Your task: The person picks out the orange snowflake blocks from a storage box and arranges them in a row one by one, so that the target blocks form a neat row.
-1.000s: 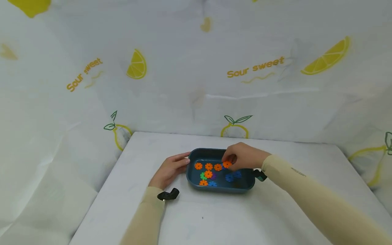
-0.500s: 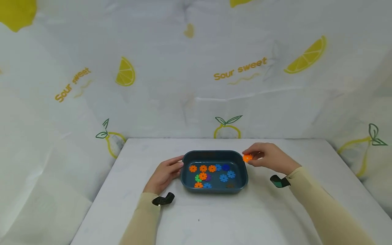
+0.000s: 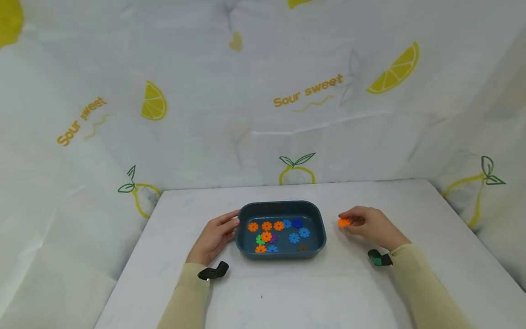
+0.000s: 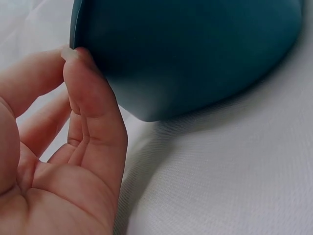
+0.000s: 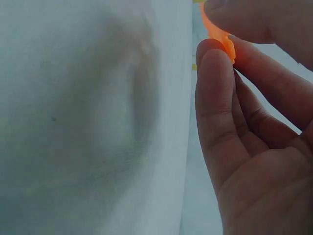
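Centrally, a dark blue-green tray (image 3: 281, 256) is resting on a white table (image 3: 312, 297), with a left hand (image 3: 215, 236) gripping its left rim by the fingertips. To the right of the tray and apart from it, a right hand (image 3: 373, 225) is pinching an orange disc (image 3: 343, 223) between thumb and fingers; whether the disc is touching the table cannot be told. Inside the tray, notched pieces are lying scattered: five orange pieces (image 3: 266, 226), four light-blue pieces (image 3: 294, 238), and single dark-blue (image 3: 297, 223), green (image 3: 260, 239), purple (image 3: 274, 237) and brown (image 3: 302, 247) ones. Near the left half, one orange piece is partly covering the green and purple ones. Pale sleeves (image 3: 186, 292) are covering both forearms, and a black fitting (image 3: 213, 271) is showing at each wrist. Behind the table, a white backdrop (image 3: 213, 151) is displaying yellow lemon prints and the lettering "Sour sweet".
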Tool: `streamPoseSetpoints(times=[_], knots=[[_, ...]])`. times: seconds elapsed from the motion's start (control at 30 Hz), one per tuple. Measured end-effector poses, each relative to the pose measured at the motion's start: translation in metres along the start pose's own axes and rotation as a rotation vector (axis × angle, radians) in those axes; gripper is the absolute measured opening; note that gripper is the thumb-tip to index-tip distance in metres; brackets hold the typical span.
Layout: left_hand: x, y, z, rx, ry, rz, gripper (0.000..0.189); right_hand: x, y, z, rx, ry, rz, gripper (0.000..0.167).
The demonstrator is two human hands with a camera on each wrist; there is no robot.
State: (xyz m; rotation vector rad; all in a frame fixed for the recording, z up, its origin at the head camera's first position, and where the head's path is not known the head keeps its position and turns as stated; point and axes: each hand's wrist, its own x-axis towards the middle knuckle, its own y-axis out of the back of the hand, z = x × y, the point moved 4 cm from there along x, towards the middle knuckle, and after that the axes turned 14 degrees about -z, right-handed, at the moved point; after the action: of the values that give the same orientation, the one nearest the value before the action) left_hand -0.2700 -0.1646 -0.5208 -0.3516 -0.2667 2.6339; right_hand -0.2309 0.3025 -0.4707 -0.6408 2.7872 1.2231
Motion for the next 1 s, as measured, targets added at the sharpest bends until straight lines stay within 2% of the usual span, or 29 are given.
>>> streamPoseSetpoints(times=[0.3, 0.6, 1.0], knots=[[0.002, 0.001, -0.003, -0.004, 0.01, 0.003, 0.048, -0.002, -0.003, 0.003, -0.039, -0.007, 0.049, 0.034], [0.0, 0.002, -0.009, 0.0, -0.005, 0.021, 0.048, 0.006, -0.01, 0.01, -0.03, -0.053, 0.017, 0.031], [0.004, 0.001, -0.007, -0.023, -0.034, -0.004, 0.052, 0.011, -0.013, 0.011, -0.041, -0.049, 0.012, 0.031]])
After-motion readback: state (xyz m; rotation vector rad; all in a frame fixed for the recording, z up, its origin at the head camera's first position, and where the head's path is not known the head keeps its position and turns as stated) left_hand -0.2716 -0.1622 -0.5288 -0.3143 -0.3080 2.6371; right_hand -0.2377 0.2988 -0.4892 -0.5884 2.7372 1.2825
